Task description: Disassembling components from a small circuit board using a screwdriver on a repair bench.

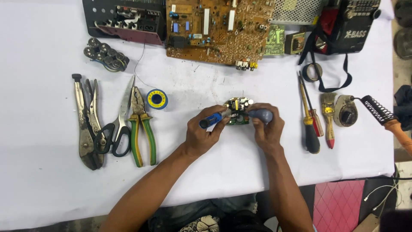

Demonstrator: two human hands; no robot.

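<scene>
From overhead we see our left hand [201, 135] clamped on a blue tool [211, 120] and our right hand [267, 126] gripping a grey-blue handle [261, 114], both meeting at the small board [238, 110] just right of the solder spool [156, 99].

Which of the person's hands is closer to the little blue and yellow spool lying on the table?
The left. The left hand lies just right of the spool, holding a blue-handled tool. The right hand is farther right, beyond the small circuit board.
</scene>
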